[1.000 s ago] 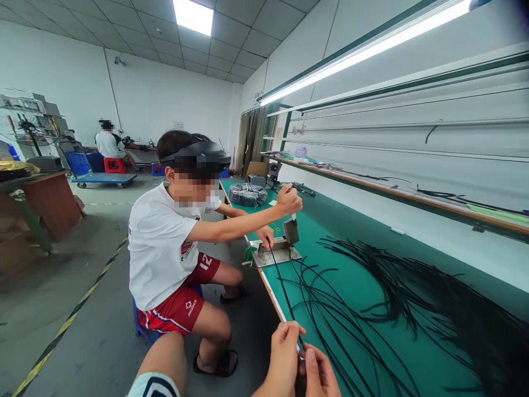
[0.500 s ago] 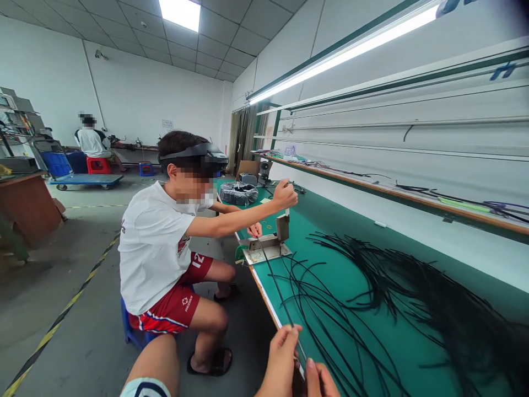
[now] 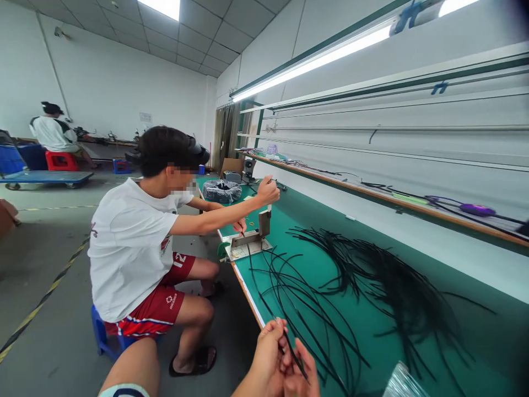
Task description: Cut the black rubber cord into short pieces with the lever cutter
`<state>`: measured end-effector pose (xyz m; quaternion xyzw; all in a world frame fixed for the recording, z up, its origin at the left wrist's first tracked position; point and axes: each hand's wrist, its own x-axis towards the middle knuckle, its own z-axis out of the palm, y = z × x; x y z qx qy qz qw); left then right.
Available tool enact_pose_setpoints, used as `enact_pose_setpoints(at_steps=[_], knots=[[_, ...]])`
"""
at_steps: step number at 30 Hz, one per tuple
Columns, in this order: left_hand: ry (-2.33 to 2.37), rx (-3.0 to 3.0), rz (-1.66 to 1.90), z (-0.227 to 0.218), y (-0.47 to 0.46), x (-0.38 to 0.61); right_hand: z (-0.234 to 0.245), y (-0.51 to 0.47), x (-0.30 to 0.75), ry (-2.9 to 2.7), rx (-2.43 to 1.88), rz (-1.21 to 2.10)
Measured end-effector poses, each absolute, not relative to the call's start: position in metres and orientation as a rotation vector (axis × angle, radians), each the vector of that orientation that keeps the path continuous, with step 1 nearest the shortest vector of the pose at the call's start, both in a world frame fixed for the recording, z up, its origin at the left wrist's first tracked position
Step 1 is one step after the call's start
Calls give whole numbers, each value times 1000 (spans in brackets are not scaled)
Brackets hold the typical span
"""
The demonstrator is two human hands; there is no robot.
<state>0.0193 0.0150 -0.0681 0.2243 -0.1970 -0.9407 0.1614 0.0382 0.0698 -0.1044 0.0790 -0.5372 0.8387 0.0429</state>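
At the table's front edge, my left hand (image 3: pixel 270 353) pinches a thin black cable (image 3: pixel 295 355). Close beside it, my right hand (image 3: pixel 301 372) is closed round the same cable near its lower end, fingers partly hidden. A black length runs in a slack curve from near my hands toward a metal lever cutter (image 3: pixel 247 240). There a co-worker's hand (image 3: pixel 239 225) holds it, and the co-worker's other hand (image 3: pixel 268 190) grips the raised lever. Several loose black cables (image 3: pixel 314 298) lie right of my hands.
A large pile of black cables (image 3: pixel 388 275) spreads over the green tabletop (image 3: pixel 285 215). At the bottom right lies a clear plastic-wrapped bundle (image 3: pixel 403 380). A wrapped coil (image 3: pixel 222 191) stands beyond the cutter. The shelf (image 3: pixel 330 184) overhangs the back, and the co-worker (image 3: pixel 132 248) sits at left.
My view has swung right, so the scene sits further left. My hands have come closer together, and the cable, straight before, now sags. The co-worker's head has turned toward the cutter.
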Motion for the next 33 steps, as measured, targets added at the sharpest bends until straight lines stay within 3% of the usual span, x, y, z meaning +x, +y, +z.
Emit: enact_pose_setpoints(at_steps=[3,5,10,16,33], knots=[[-461,656,-2648,-73,25,17,-101,71,31,-1868,190,2386],[-501,658,-2672,-77,32,15,-99,76,23,-1910,-15,2461],[-894,497,-2685,-81,45,8,-91,87,10,-1434,-593,2662],[-1233,527,-2611,-70,40,-5,-77,86,13,-1244,-622,2627],[-1370,452,-2622,-82,35,-10,-81,86,14,-1294,-562,2522]])
